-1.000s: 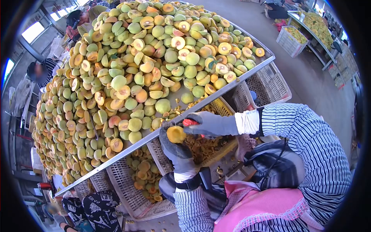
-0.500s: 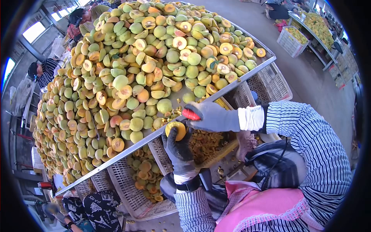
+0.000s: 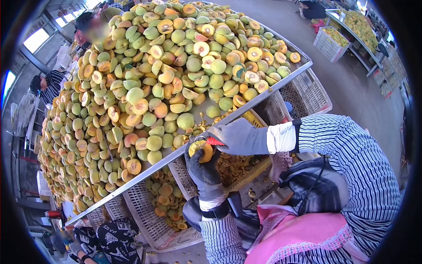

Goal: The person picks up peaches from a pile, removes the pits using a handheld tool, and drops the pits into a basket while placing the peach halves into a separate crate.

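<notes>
My left hand (image 3: 205, 173), in a dark grey glove, is closed around a yellow-orange fruit half (image 3: 200, 152) just in front of the metal table edge. My right hand (image 3: 241, 136), also gloved, grips a tool with a red handle (image 3: 214, 141). The tool's thin curved metal loop lies against the top of the fruit half. Beyond the edge rises a large heap of green and orange fruit (image 3: 167, 79), many pieces cut in half. Beneath my hands, a crate holds yellow scraps (image 3: 231, 169).
The raised metal rim (image 3: 145, 178) runs diagonally past my hands. A plastic crate (image 3: 143, 211) with fruit halves stands below, another crate (image 3: 311, 94) at the right. Co-workers (image 3: 48, 86) are at the left; patterned trousers (image 3: 112, 240) show at the lower left. A second fruit table (image 3: 358, 31) stands far right.
My right hand has shifted slightly left and down, turning so the tool's loop now meets the fruit half. My left hand keeps its hold. The view has shifted slightly.
</notes>
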`<state>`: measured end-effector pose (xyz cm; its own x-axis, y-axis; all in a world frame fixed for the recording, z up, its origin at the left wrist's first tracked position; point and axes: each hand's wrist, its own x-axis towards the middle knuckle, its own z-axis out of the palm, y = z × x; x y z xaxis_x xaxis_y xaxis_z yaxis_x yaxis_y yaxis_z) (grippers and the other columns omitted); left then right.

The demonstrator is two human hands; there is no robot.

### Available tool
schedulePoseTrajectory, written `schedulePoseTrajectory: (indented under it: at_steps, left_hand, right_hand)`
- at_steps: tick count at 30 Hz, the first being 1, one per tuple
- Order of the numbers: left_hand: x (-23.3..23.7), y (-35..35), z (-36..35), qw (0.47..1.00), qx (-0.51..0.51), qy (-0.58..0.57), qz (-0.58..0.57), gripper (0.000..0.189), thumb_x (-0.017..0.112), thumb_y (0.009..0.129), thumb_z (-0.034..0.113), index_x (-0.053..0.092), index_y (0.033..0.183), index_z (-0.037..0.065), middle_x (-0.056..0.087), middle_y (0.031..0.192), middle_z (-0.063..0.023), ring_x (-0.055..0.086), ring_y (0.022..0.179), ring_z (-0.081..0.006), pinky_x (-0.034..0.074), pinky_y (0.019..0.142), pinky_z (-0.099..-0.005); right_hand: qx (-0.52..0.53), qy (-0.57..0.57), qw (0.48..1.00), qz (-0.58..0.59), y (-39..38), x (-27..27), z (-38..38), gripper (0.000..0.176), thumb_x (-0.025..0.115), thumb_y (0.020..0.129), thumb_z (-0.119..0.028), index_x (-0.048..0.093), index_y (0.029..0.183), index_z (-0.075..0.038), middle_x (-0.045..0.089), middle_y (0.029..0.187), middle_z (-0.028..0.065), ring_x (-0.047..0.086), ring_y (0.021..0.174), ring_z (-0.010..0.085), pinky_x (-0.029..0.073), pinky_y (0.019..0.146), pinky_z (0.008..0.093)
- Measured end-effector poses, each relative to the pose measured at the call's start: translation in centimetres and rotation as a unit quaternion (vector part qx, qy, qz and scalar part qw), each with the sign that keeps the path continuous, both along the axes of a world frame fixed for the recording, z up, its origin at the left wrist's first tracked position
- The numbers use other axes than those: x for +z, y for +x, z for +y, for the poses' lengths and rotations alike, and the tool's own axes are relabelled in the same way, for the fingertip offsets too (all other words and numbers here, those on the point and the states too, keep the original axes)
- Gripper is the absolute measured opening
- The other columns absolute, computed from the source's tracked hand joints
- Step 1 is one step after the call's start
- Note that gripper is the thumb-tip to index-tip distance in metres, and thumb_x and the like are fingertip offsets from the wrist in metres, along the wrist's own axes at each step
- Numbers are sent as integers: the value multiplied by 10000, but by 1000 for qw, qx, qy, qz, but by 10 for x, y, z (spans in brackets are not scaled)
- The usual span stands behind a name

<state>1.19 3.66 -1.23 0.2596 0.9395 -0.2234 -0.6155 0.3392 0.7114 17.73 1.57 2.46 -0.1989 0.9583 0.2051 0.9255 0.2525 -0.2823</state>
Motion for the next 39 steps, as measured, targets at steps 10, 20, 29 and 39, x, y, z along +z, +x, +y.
schedulePoseTrajectory:
  at_steps: [10, 20, 29, 39]
  left_hand:
    - [2, 4, -7, 996, 30, -1, 79, 553, 510, 783, 106, 487, 1330, 24, 591, 1177, -139, 638, 987, -262, 605, 683, -374]
    - [25, -10, -13, 990, 117, 42, 73, 620, 538, 841, 133, 384, 1437, 58, 559, 1241, -163, 601, 1053, -265, 582, 785, -380]
    - [15, -67, -11, 862, 358, 211, 289, 598, 598, 910, 96, 363, 1460, 110, 345, 1503, -152, 419, 1333, -291, 401, 1089, -453]
    - [28, -32, -3, 946, 152, 194, 209, 381, 537, 974, 157, 483, 1316, -3, 482, 1354, -192, 479, 1264, -352, 416, 1053, -440]
  right_hand:
    - [1, -47, 991, -125, 2, -6, 9, 383, 689, 805, -285, 578, 1081, -43, 664, 874, 136, 682, 788, 312, 534, 612, 404]
    - [0, -169, 980, 109, 31, -1, 21, 401, 669, 825, -331, 564, 1103, -63, 667, 920, 207, 656, 887, 393, 508, 780, 467]
    - [-75, -109, 988, 77, -28, -9, 122, 414, 688, 803, -335, 560, 1077, -52, 676, 880, 163, 689, 825, 327, 532, 696, 455]
    - [-95, -128, 980, 123, -14, -16, 125, 585, 767, 730, -372, 528, 1152, -45, 685, 976, 183, 678, 883, 373, 519, 729, 480]
